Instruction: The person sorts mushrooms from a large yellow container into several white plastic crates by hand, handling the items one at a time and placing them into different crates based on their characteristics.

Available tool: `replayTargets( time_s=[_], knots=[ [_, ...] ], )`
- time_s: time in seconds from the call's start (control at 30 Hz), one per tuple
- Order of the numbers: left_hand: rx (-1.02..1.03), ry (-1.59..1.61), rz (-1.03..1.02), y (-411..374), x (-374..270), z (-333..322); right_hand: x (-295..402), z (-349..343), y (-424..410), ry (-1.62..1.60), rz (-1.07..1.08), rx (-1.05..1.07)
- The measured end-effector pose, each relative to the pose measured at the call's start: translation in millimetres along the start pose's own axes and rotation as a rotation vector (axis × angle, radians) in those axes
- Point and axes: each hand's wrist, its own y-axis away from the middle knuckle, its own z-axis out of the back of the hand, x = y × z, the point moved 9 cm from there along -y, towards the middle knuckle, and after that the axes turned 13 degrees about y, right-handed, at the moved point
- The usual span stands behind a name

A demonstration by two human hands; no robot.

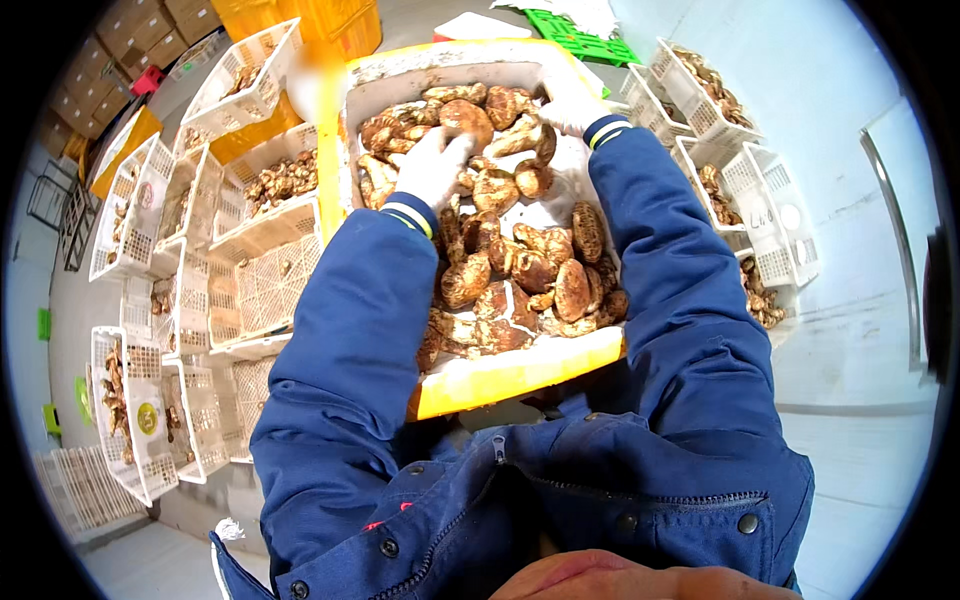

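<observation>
A foam box with yellow tape around its rim [517, 375] stands before me, holding many brown mushrooms [495, 191] with pale stems. My left hand [433, 166], in a white glove, reaches over the upper left part of the pile, its fingertips at a large round brown cap [466, 120]. Whether it grips that cap is unclear. At the box's upper right corner, my right hand [574, 105], gloved too, has its fingers by the inner wall, beside the mushrooms; bright glare hides what they touch. More mushrooms lie heaped in the near half of the box, on a white lining.
White perforated plastic baskets [266, 289] crowd the left side, several with mushrooms. More baskets [772, 210] stand along the pale wall at right. Yellow-wrapped boxes [300, 22], a green plastic pallet [581, 37] and stacked cartons [139, 37] are farther back.
</observation>
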Motion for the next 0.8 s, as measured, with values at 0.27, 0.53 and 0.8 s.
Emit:
replayTargets(
  time_s=[0.27,0.53,0.8],
  knots=[
    [0.059,-0.072,0.169,3,27,2,15,-23,33,-0.077,0.145,0.010],
    [0.082,-0.206,0.106,2,9,-10,7,-83,-10,0.015,-0.107,0.275],
    [0.115,-0.069,0.126,6,6,-9,33,-71,-1,0.170,-0.014,0.231]
  ],
)
